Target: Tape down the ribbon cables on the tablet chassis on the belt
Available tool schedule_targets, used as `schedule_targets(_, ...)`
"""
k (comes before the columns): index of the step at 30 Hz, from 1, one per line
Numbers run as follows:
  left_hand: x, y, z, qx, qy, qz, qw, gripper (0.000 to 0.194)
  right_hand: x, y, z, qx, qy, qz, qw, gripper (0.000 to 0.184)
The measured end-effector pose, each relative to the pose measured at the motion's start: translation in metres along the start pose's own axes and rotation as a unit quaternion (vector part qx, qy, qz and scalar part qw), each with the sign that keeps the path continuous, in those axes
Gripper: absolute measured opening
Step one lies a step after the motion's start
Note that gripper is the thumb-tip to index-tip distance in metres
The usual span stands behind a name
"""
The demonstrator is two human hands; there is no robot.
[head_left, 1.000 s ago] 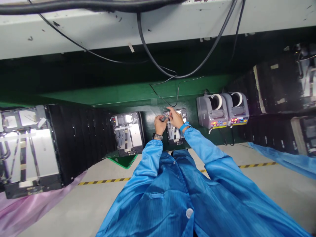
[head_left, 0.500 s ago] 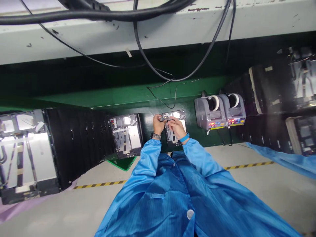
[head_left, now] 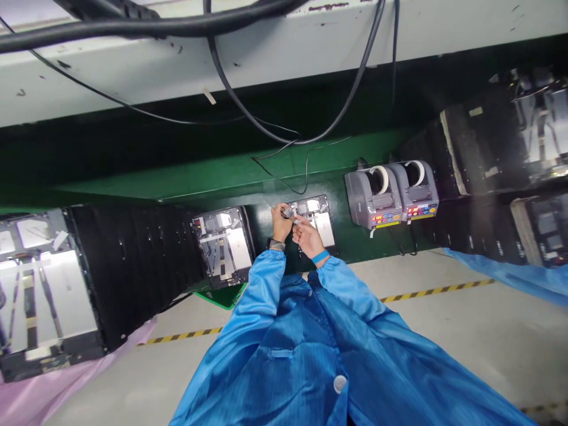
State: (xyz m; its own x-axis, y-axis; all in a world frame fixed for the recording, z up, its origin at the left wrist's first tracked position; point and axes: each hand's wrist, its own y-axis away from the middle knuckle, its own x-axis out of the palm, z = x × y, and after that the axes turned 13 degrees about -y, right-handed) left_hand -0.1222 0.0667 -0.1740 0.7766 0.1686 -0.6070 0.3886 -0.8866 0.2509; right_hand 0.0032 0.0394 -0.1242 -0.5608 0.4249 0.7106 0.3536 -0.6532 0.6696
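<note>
Head view, looking down at a green workbench. The person's left hand pinches a small grey part between its fingers, just above the near edge of a metal panel. The right hand comes in from below, its fingertips close together in a narrow pinch right at the part; hard to tell if they grip it. The part is too small to make out further. There is a watch on the left wrist and a blue wristband on the right, and both sleeves belong to a blue coat.

Another metal panel sits just left of the hands, beside a row of black-edged panels. Two grey tape dispensers stand to the right. Black cables hang across a white beam. Below is a grey floor with a yellow-black stripe.
</note>
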Motion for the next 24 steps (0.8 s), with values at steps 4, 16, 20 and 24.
schedule_targets(4,0.002,-0.008,0.006,-0.002,-0.003,0.007,1.0,0.042,-0.003,-0.004,0.003,0.014,-0.008,-0.003,1.0,0.045)
schedule_targets(16,0.002,-0.013,0.012,0.008,-0.012,0.012,1.0,0.042,0.008,-0.011,0.03,-0.27,0.557,0.079,0.782,0.062)
schedule_targets(20,0.003,-0.011,0.012,-0.002,-0.012,0.013,1.0,0.041,-0.009,-0.016,0.043,-0.283,0.686,0.112,0.661,0.063)
schedule_targets(24,0.002,-0.007,0.01,0.001,-0.011,0.013,1.0,0.04,-0.018,-0.015,0.047,-0.297,0.708,0.119,0.629,0.068)
